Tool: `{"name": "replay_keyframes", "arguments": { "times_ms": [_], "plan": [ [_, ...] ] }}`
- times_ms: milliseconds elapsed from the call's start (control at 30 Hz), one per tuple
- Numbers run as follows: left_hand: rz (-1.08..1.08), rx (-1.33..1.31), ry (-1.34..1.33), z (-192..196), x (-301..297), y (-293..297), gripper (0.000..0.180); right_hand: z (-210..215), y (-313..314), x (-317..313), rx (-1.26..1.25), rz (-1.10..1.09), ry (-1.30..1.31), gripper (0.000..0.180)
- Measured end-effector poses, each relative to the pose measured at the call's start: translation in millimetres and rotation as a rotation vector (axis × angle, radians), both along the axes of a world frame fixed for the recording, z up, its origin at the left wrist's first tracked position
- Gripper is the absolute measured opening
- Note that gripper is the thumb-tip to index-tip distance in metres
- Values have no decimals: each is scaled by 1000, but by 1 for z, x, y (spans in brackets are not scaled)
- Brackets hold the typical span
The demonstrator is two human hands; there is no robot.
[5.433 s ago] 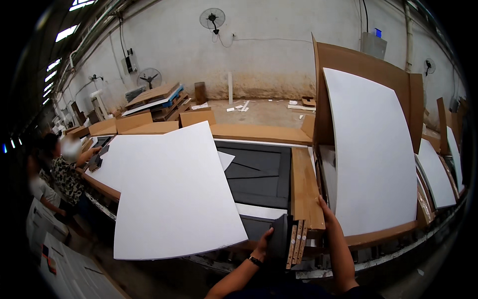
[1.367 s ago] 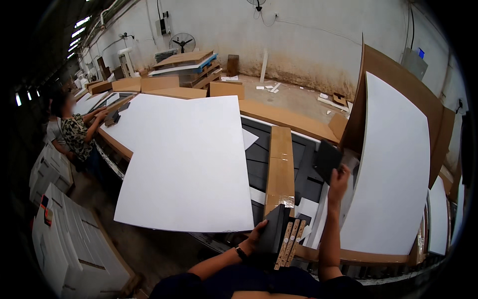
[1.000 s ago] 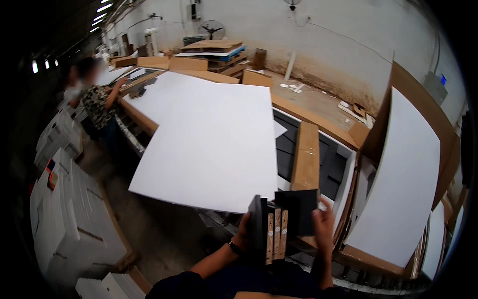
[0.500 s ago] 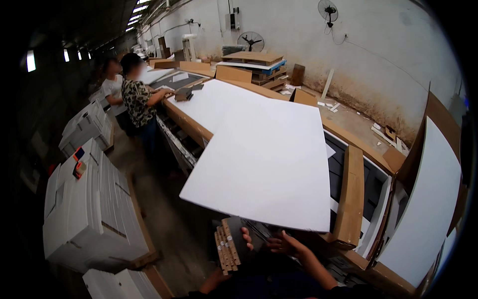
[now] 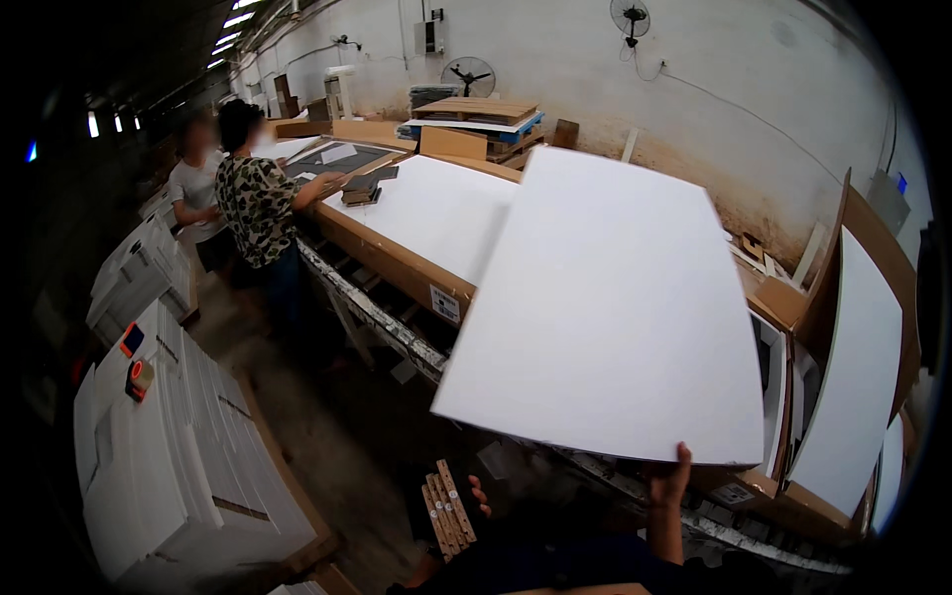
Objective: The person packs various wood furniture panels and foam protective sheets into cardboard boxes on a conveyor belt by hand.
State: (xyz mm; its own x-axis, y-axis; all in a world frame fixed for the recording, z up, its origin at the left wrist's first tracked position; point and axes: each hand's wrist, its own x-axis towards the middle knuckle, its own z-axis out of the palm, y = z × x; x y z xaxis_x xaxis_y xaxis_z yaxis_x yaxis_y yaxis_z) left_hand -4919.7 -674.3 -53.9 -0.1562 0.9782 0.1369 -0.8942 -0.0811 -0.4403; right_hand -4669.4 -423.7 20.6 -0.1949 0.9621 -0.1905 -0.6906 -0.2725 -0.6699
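A stack of narrow dark boards point(image 5: 448, 508), with pale brown drilled edges, is held low in front of me by my left hand point(image 5: 480, 496); only the fingertips show at its right side. My right hand point(image 5: 670, 481) grips the near edge of a large white sheet point(image 5: 605, 317) close to its right corner, thumb on top and the other fingers hidden beneath. The sheet is tilted, its far side raised above the workbench. Under it lies a long open carton point(image 5: 397, 248) holding another white sheet point(image 5: 436, 213).
Stacked white panels point(image 5: 188, 466) stand on the left, with a tape roll point(image 5: 142, 374) on top. Two people point(image 5: 253, 198) are at the bench's far left. Small dark boards point(image 5: 367, 186) lie on the far sheet. A white curved-looking panel point(image 5: 853, 367) leans at right.
My right hand has taken hold of the white sheet's near edge; the sheet has moved right and its far side has risen. The left hand still holds the stack of boards.
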Motion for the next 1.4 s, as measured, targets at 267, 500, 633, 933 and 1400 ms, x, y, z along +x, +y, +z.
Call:
{"name": "replay_keyframes", "arguments": {
  "times_ms": [267,500,633,933,1400],
  "plan": [
    [-29,78,76,-2,-60,-15,54,-46,63,57,-78,-444,-127,37],
    [68,149,-77,-30,-94,-41,52,-79,55,29,-1,57,37,42],
    [148,22,-52,-13,-128,-73,45,-86,-42,-126,-76,665,-286,76],
    [354,190,-70,-57,-203,-59,46,-1,-11,-406,1302,892,-822,39],
    [475,90,94,-35,-385,12,44,-55,239,-548,392,119,-1872,73]
  ]
}}
